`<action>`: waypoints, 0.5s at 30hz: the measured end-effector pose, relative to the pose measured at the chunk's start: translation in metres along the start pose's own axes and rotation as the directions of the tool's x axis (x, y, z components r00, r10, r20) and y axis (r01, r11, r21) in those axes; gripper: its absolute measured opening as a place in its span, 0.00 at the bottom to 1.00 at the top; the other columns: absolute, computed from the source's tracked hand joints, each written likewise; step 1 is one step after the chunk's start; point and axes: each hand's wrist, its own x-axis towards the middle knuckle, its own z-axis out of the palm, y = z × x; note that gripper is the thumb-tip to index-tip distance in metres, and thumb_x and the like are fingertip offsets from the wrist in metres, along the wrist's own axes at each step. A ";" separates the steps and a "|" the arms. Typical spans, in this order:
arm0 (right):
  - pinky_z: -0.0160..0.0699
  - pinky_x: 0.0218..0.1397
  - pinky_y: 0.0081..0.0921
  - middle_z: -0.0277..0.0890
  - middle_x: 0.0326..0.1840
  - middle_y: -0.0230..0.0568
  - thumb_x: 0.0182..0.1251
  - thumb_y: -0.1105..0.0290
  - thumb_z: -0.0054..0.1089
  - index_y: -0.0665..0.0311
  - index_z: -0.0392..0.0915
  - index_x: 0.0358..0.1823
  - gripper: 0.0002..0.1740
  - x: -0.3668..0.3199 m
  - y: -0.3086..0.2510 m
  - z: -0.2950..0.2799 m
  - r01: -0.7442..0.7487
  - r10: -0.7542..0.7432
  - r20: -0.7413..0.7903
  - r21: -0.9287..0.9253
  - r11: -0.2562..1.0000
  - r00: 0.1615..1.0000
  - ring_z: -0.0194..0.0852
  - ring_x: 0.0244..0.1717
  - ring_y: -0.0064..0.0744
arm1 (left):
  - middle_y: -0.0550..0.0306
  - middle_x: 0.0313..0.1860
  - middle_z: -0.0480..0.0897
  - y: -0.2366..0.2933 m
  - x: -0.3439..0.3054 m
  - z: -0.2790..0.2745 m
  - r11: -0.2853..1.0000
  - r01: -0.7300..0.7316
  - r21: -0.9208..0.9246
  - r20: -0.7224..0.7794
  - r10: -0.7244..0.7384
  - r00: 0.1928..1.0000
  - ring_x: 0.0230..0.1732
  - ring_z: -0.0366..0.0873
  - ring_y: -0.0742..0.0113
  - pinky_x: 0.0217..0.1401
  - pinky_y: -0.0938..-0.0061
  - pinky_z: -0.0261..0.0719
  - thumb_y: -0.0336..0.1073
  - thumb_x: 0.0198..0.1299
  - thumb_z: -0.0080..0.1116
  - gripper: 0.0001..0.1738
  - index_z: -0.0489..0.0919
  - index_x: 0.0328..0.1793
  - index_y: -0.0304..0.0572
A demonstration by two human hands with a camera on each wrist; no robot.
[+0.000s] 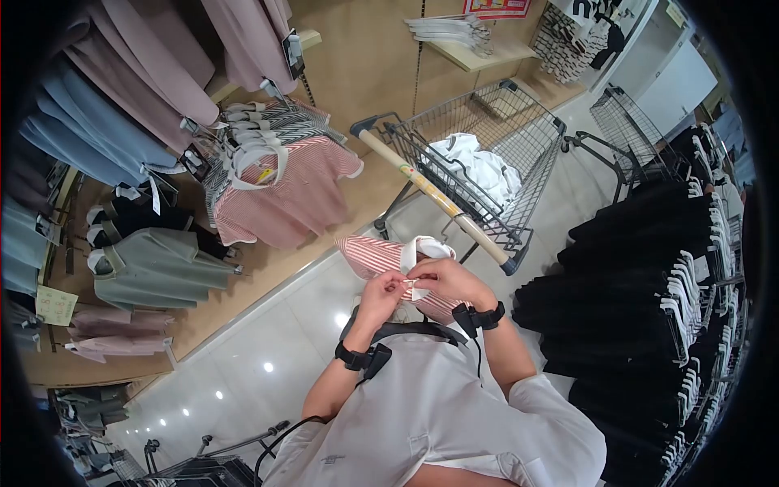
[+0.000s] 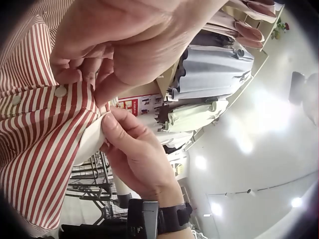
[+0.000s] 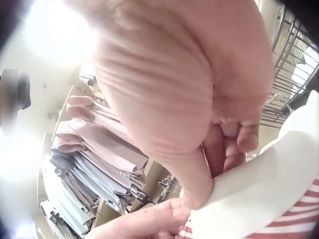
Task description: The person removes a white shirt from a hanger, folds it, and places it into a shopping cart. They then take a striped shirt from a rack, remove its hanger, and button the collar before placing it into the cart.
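A red-and-white striped polo shirt (image 1: 369, 255) with a white collar (image 3: 269, 186) is held up in front of the person's body. My left hand (image 1: 383, 299) pinches the striped front at the neck, close to the buttons (image 2: 61, 91) of the placket. Right beside it, my right hand (image 1: 453, 280) pinches the tip of the white collar between thumb and fingers. The fingertips of both hands meet at the neck opening in the head view. In the left wrist view the striped cloth hangs in folds below the left hand (image 2: 129, 45).
A shopping cart (image 1: 487, 105) with white cloth (image 1: 479, 170) in it stands ahead. Racks of pink striped shirts (image 1: 284, 191) and a green shirt (image 1: 162, 264) line the left. Black garments (image 1: 617, 284) on white hangers fill the right. Another cart (image 1: 203, 471) is at lower left.
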 end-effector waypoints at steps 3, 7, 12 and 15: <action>0.76 0.48 0.31 0.82 0.40 0.43 0.61 0.69 0.67 0.67 0.82 0.41 0.10 0.002 0.001 -0.001 -0.143 0.144 0.024 -0.045 0.989 0.989 0.79 0.43 0.43 | 0.66 0.32 0.80 -0.002 0.001 0.003 0.996 -0.012 0.093 -0.057 0.018 0.998 0.33 0.74 0.80 0.36 0.84 0.72 0.25 0.62 0.60 0.03 0.80 0.42 0.36; 0.74 0.48 0.29 0.81 0.37 0.40 0.61 0.70 0.67 0.65 0.82 0.37 0.07 0.006 0.004 -0.001 0.043 -0.052 -0.040 -0.215 0.976 0.998 0.77 0.43 0.40 | 0.64 0.31 0.81 0.009 0.001 0.011 0.969 -0.066 0.237 -0.120 0.097 0.988 0.31 0.75 0.80 0.34 0.83 0.72 0.27 0.63 0.61 0.03 0.79 0.40 0.35; 0.74 0.52 0.27 0.81 0.39 0.38 0.63 0.70 0.66 0.64 0.82 0.41 0.08 0.001 0.008 -0.006 -0.055 0.056 -0.030 0.060 0.997 0.998 0.76 0.48 0.33 | 0.62 0.34 0.82 0.003 0.007 0.010 0.995 -0.086 -0.043 -0.090 0.081 0.993 0.34 0.77 0.79 0.36 0.84 0.74 0.28 0.64 0.60 0.05 0.79 0.43 0.35; 0.73 0.59 0.27 0.78 0.50 0.36 0.65 0.70 0.65 0.67 0.76 0.54 0.18 -0.004 0.007 -0.011 -0.179 0.176 0.036 0.316 0.932 0.984 0.74 0.53 0.25 | 0.61 0.37 0.83 0.014 0.013 0.002 0.925 0.081 -0.371 0.082 -0.054 0.995 0.36 0.79 0.78 0.38 0.83 0.76 0.28 0.68 0.57 0.07 0.77 0.49 0.35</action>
